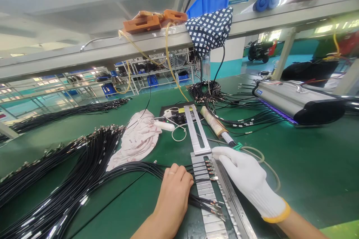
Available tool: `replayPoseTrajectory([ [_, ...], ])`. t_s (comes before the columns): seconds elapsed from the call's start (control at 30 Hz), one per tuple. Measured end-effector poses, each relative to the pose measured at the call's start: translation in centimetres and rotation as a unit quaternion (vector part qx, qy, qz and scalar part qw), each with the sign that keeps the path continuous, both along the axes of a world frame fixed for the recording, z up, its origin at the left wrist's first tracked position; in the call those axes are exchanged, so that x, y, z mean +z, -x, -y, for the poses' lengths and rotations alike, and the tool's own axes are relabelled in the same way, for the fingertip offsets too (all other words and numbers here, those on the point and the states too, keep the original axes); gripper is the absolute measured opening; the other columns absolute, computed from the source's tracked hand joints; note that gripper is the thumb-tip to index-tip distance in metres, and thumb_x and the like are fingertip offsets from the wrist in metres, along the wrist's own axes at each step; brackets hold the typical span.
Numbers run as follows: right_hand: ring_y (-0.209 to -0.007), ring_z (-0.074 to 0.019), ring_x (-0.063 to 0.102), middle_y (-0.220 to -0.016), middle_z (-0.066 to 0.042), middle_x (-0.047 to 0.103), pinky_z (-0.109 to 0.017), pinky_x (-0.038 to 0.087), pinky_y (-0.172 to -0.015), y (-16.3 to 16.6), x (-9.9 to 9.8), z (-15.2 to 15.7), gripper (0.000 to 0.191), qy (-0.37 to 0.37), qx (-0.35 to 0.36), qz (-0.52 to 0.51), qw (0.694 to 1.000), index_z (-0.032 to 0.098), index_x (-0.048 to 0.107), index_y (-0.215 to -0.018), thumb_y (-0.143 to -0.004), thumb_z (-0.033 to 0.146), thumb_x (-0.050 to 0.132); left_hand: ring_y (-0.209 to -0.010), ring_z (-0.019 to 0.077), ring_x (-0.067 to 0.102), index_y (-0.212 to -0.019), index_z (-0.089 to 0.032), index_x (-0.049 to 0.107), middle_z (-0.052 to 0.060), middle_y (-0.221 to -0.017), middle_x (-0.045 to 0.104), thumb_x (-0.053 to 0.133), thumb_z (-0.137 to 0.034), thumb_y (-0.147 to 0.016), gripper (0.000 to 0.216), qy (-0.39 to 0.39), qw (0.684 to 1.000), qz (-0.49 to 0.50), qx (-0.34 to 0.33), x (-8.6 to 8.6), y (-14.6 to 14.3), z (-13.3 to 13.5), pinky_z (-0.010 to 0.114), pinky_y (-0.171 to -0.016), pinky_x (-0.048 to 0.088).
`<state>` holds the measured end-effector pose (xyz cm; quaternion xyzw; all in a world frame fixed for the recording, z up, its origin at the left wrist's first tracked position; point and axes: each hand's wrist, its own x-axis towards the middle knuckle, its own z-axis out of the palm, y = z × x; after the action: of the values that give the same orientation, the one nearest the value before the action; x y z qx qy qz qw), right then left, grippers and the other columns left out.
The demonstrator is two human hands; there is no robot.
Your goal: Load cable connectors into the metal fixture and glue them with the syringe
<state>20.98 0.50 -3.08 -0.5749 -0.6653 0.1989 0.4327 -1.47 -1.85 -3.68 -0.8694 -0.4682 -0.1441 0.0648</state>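
Observation:
My bare left hand [173,190] lies knuckles up on a bunch of thin black cables [134,167], fingers curled over them and pressing them to the green bench. The cables' metal-tipped ends [209,168] rest in the slots of a long metal fixture [207,194]. My right hand [246,179], in a white glove with a yellow cuff, rests flat along the fixture's right rail, fingers stretched toward the cable ends. A brown-handled tool [215,125] lies just beyond the gloved fingertips.
Large bundles of black cables [70,179] cover the bench at left. A crumpled white cloth [137,138] lies behind my left hand. Coiled cables [224,101] and a grey machine with purple light [297,101] sit at right. An overhead shelf [112,50] carries orange blocks and a blue bin.

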Motion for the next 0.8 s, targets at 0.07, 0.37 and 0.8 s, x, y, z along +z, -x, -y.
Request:
replayPoseTrajectory([
  [0.07,-0.099,-0.0234,0.071,-0.106,0.002,0.077,-0.039,0.056,-0.089,0.03,0.15,0.12,0.036,0.001,0.003,0.004,1.0,0.03,0.075,-0.104,-0.09,0.036,0.043,-0.079,0.0234,0.046,-0.086,-0.016,0.06,0.006,-0.085,0.057,0.042,-0.006,-0.098,0.023,-0.02,1.0,-0.015,0.0,-0.04,-0.06,-0.1,0.038,-0.07,0.035],
  [0.37,-0.103,-0.0227,0.07,-0.109,0.003,0.076,-0.04,0.055,-0.093,0.13,0.36,0.39,0.038,-0.013,0.01,0.018,1.0,0.031,0.076,-0.107,-0.09,0.035,0.042,-0.078,0.0222,0.043,-0.085,-0.014,0.06,0.005,-0.081,0.054,0.048,-0.003,-0.095,0.019,-0.087,0.995,-0.042,-0.019,-0.15,-0.14,-0.32,0.036,-0.07,0.035],
  [0.8,-0.099,-0.0227,0.072,-0.106,0.0,0.077,-0.038,0.058,-0.089,-0.03,0.11,0.24,0.036,-0.062,0.005,0.041,0.997,0.028,0.076,-0.105,-0.091,0.032,0.043,-0.083,0.0231,0.048,-0.086,-0.017,0.06,0.006,-0.088,0.057,0.038,-0.01,-0.101,0.027,0.047,0.997,0.058,0.003,-0.02,-0.49,-0.44,0.04,-0.075,0.042],
])
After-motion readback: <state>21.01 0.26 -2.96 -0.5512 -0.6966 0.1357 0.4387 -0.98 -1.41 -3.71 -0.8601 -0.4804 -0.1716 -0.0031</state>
